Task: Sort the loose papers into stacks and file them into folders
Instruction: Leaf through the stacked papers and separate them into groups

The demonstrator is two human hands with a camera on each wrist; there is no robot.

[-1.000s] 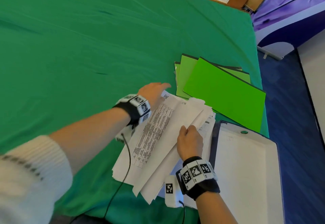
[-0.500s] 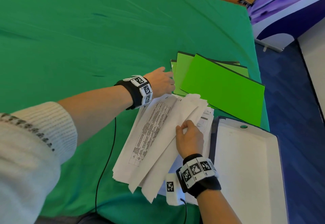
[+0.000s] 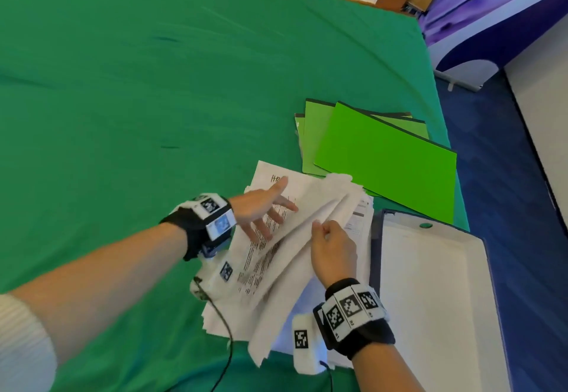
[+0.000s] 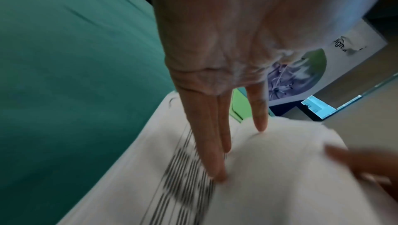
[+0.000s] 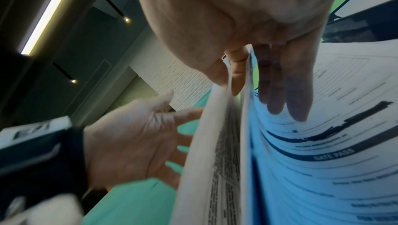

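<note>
A fanned pile of white printed papers (image 3: pixel 285 262) lies on the green cloth near the front edge. My left hand (image 3: pixel 264 210) lies on the top printed sheet (image 4: pixel 176 177) with straight, spread fingers (image 4: pixel 215 157). My right hand (image 3: pixel 330 241) pinches the raised edge of a few sheets (image 5: pixel 228 126) between thumb and fingers, lifting them off the form (image 5: pixel 323 143) beneath. Several bright green folders (image 3: pixel 381 151) overlap just beyond the pile.
A white tray-like box lid (image 3: pixel 430 293) with a dark rim sits right of the papers at the table's right edge. The green cloth (image 3: pixel 138 99) stretches wide to the left and back. Blue floor (image 3: pixel 507 176) lies to the right.
My left hand came back from the folders' near edge and now lies flat on the top sheet. The right hand stays on the raised sheets.
</note>
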